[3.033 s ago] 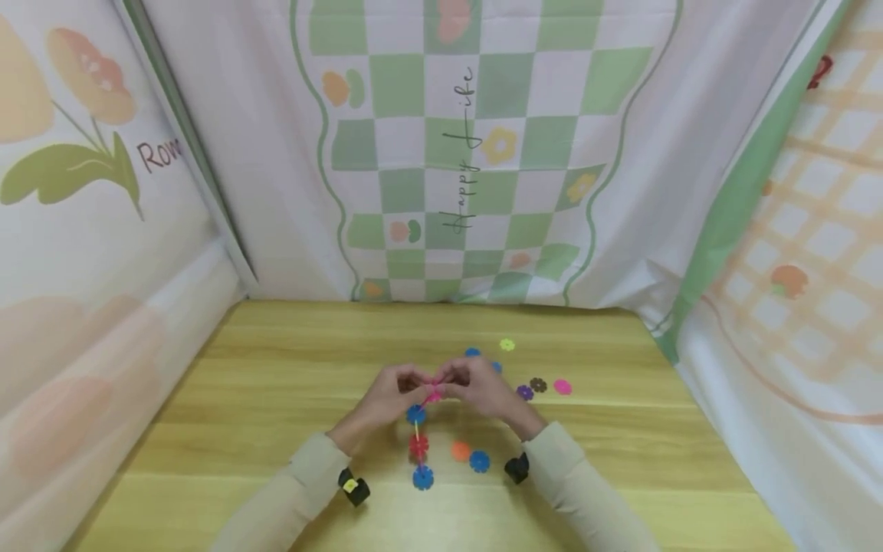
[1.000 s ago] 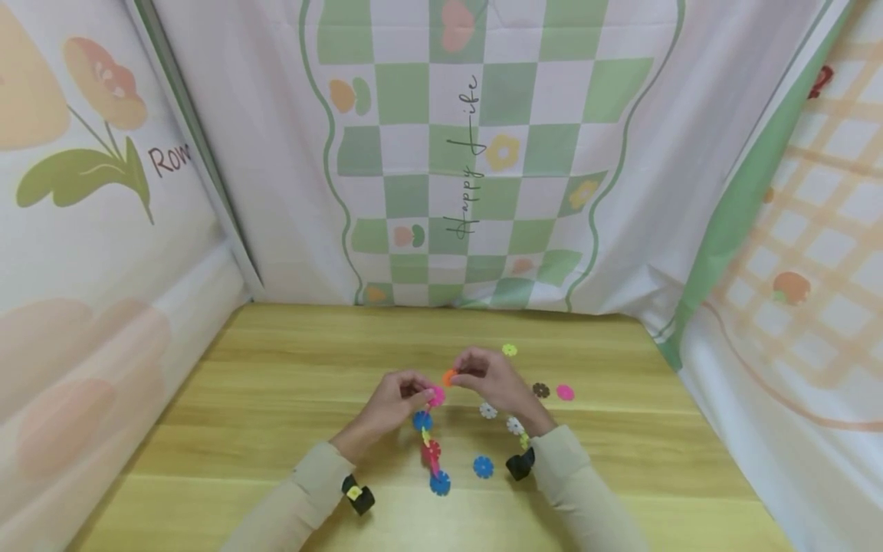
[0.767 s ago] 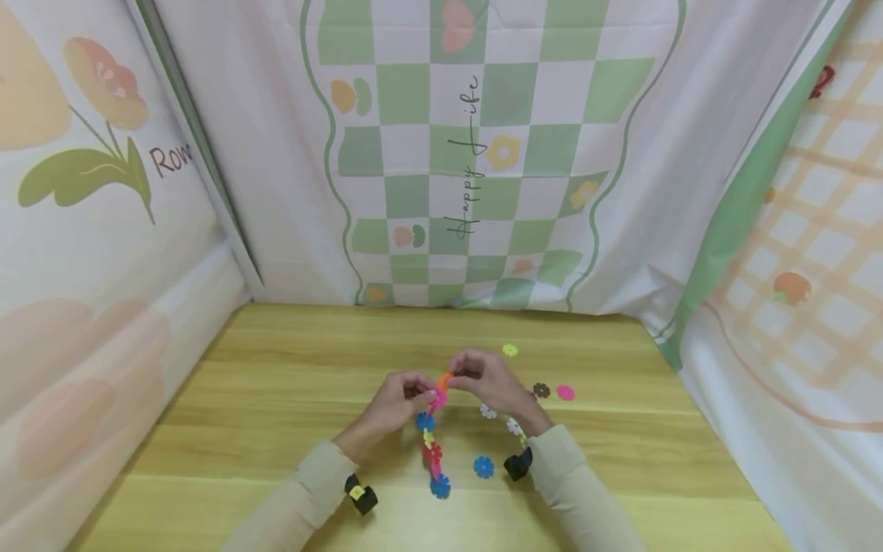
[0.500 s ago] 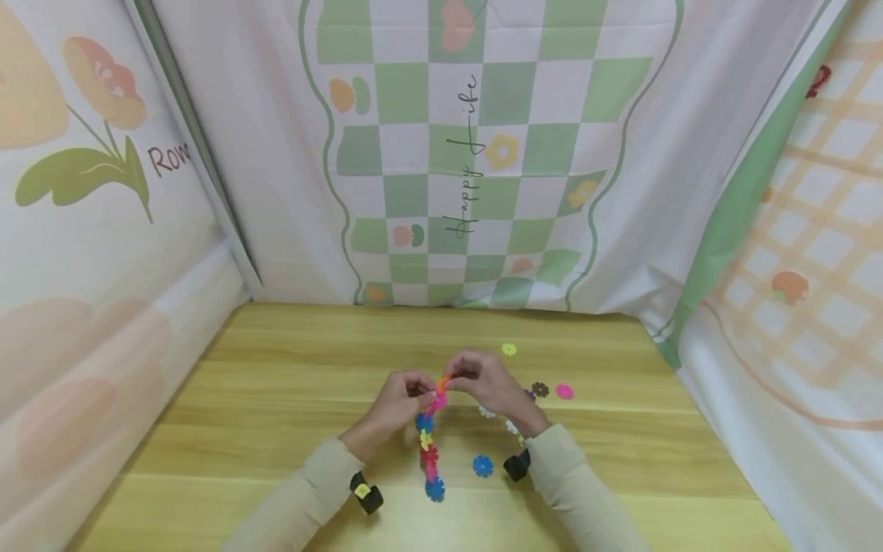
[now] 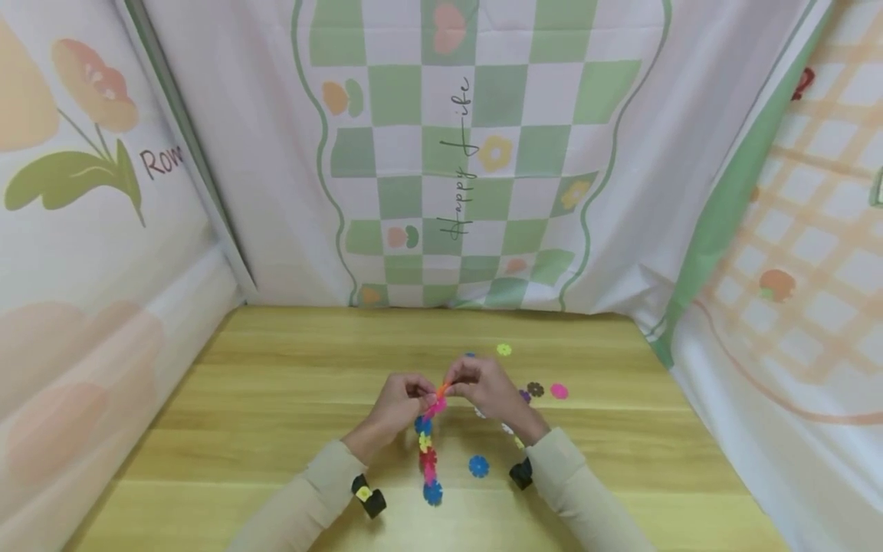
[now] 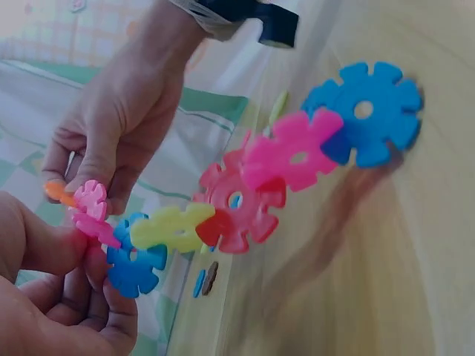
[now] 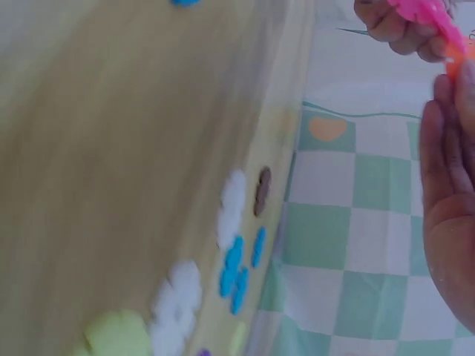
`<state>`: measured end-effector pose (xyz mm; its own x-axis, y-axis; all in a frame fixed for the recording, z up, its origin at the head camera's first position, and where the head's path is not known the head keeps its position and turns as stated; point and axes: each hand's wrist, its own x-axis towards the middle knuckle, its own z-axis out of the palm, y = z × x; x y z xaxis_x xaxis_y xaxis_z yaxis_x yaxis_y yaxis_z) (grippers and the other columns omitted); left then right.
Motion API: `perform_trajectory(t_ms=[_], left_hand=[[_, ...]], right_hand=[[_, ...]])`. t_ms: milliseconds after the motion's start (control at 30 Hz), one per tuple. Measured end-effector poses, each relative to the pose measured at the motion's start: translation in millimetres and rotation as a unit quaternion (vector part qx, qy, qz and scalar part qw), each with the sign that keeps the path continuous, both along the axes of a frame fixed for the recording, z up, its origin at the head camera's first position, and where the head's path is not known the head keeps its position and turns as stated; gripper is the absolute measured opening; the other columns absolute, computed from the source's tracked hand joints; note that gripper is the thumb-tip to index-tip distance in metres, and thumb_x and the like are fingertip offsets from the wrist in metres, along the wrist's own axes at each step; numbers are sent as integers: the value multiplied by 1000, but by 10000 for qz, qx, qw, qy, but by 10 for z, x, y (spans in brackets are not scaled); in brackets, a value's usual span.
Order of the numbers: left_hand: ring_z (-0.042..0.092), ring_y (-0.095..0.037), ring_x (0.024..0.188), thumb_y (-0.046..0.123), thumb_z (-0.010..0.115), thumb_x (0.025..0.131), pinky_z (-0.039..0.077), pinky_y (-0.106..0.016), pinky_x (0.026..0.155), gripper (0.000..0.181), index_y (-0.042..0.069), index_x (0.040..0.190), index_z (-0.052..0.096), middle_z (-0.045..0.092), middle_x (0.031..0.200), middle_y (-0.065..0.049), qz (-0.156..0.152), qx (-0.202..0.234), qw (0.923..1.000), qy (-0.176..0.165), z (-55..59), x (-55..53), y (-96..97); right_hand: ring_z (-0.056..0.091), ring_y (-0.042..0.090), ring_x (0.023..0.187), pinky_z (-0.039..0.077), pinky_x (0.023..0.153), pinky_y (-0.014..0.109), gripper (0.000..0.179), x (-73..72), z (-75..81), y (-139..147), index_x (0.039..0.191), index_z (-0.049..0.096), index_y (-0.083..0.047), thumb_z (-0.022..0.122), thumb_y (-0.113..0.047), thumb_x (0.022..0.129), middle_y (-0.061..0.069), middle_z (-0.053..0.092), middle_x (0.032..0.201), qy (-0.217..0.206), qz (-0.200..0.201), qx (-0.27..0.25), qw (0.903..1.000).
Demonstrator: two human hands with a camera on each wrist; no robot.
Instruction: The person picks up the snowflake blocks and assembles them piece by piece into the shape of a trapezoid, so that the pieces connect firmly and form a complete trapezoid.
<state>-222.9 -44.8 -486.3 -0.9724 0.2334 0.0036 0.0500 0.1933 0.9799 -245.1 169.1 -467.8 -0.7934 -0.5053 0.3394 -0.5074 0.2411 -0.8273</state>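
Note:
A chain of notched plastic snowflake discs hangs between my hands and down toward the table. It runs from a blue disc [image 6: 375, 111] through pink, red [image 6: 241, 204], yellow [image 6: 172, 228] and blue to two pink discs at the top. My left hand [image 5: 395, 405] pinches the chain near its upper pink disc [image 6: 92, 199]. My right hand [image 5: 486, 389] pinches an orange disc [image 6: 58, 194], whose edge meets that pink one. Fingers partly cover the joint between them.
Loose on the wooden table [image 5: 290, 345] lie a blue disc [image 5: 479, 466], a yellow disc [image 5: 504, 349], a brown disc [image 5: 535, 389] and a pink disc [image 5: 559, 391]. White discs [image 7: 177, 308] lie under the right forearm. Printed curtains [image 5: 393, 153] enclose the table.
The orange disc, on the table beside the loose blue one three seconds ago, is now in my right hand. It has come left and down against the pink disc at the chain's end.

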Motion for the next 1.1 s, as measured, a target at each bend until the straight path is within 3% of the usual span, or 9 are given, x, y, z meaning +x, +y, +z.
perform_trajectory(t_ms=[167,300,433,600,733,833,1000,1100], left_hand=[[63,-16,80,1,72,96,53,-22,67,4,2,97,76,70,88,-6,-121,-98,9999,-44,3,-17,-73],[63,-16,79,3,73,96,53,-21,65,5,1,99,76,71,89,-5,-109,-8,9999,-110,-8,-29,-119],[64,-16,77,4,72,96,55,-21,65,7,1,101,75,72,89,-6,-82,83,9998,-146,-31,-29,-157],[65,-16,78,5,73,95,56,-21,67,8,1,101,75,72,89,-6,-21,124,9999,-107,-49,-29,-197],[66,-16,78,4,73,95,57,-21,66,7,1,100,75,72,89,-7,-20,132,9999,-77,-54,-24,-217],[65,-15,77,5,72,97,56,-20,66,6,1,100,75,71,89,-7,-23,137,9998,-105,-43,-17,-221],[63,-15,78,6,72,98,54,-20,65,7,0,99,75,70,89,-7,4,125,9998,-121,-12,0,-213],[63,-15,78,6,72,98,54,-20,65,6,1,99,75,70,88,-6,11,99,9999,-121,0,2,-205]], right_hand=[[75,20,101,63,94,39,14,40,114,102,109,71,-10,77,-12,96,6,76,106,193,34,1063,9941],[74,23,105,63,95,40,24,103,209,241,118,71,-8,77,-20,97,6,77,112,186,9,1957,9805],[75,21,101,64,90,38,27,223,219,377,118,73,-5,79,-20,96,10,78,110,200,282,2492,9678],[75,17,95,64,86,29,27,427,126,463,117,73,0,79,-10,93,11,78,107,86,807,2688,9598],[70,8,91,61,82,22,31,586,25,459,116,74,-6,83,-18,90,2,76,104,-105,891,2935,9517],[64,2,89,58,80,20,32,665,-49,448,113,75,-10,86,-24,87,-5,73,101,-21,859,3113,9464],[57,0,86,55,76,18,21,706,-136,434,103,76,-14,86,-17,85,-9,67,96,10,743,3117,9473],[60,-1,84,56,76,17,17,690,-155,427,98,74,-15,85,-11,86,-9,69,93,-286,703,2902,9539]])
